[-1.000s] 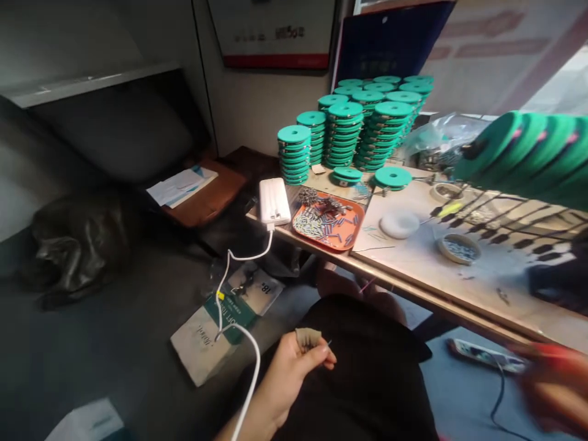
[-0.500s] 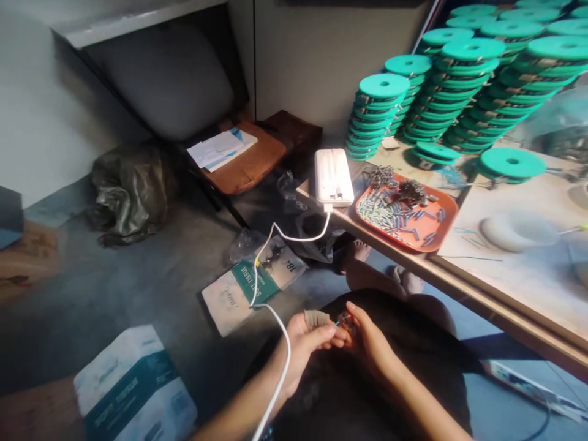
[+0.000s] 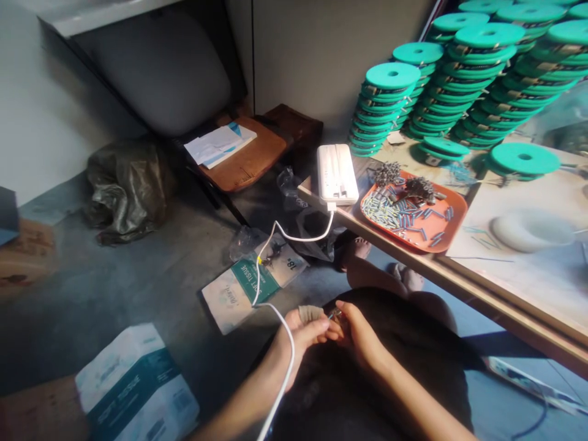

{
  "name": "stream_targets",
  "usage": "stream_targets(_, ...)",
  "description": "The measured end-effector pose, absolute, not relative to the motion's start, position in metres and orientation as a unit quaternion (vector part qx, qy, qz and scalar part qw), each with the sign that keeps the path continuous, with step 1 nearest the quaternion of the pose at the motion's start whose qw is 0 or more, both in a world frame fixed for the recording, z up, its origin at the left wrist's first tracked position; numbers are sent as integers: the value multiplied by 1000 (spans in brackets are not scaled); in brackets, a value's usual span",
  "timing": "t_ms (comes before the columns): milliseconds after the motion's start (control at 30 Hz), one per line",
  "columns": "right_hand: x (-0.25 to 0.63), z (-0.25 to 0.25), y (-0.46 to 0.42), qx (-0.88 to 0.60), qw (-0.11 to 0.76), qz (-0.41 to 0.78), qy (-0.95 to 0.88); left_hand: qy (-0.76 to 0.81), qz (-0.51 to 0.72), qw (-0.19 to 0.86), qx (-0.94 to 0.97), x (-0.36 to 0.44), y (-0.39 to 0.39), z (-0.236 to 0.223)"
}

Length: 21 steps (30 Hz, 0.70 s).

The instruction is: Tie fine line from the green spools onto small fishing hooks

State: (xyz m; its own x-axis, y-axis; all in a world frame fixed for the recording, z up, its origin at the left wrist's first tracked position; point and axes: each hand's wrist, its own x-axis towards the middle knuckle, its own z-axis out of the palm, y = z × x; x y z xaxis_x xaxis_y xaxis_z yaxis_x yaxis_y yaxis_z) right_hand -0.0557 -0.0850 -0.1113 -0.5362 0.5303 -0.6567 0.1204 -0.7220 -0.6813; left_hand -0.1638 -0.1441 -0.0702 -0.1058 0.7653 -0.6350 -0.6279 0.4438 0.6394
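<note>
Over my dark-clad lap, my left hand [image 3: 305,331] and my right hand [image 3: 362,337] meet with bent fingers. Between the fingertips shows a thin bluish wire-like piece [image 3: 331,316]. It runs from the left fingertips toward a small dark part [image 3: 337,313] under my right thumb, too small and blurred to name. A beige strip [image 3: 310,314] is wrapped about or lies against a left finger; I cannot tell which. A white cable [image 3: 287,361] passes over my left forearm.
An orange tray [image 3: 459,215] of small metal parts and sleeves sits on the table beside a white power bank [image 3: 337,174]. Stacked green spools [image 3: 392,76] stand behind, with a white ring [image 3: 528,229] at right. Tissue packs [image 3: 138,386] and a chair [image 3: 248,159] are at left.
Both hands have shifted slightly left and stay pressed together. My right thumb has moved a little toward the left hand. The view has turned slightly.
</note>
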Motion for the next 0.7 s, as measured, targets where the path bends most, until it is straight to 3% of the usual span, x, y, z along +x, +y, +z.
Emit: stream_targets(700,-62,-114,-82,-437,125,811,-368,542,556,630,2,-165,-141,-62)
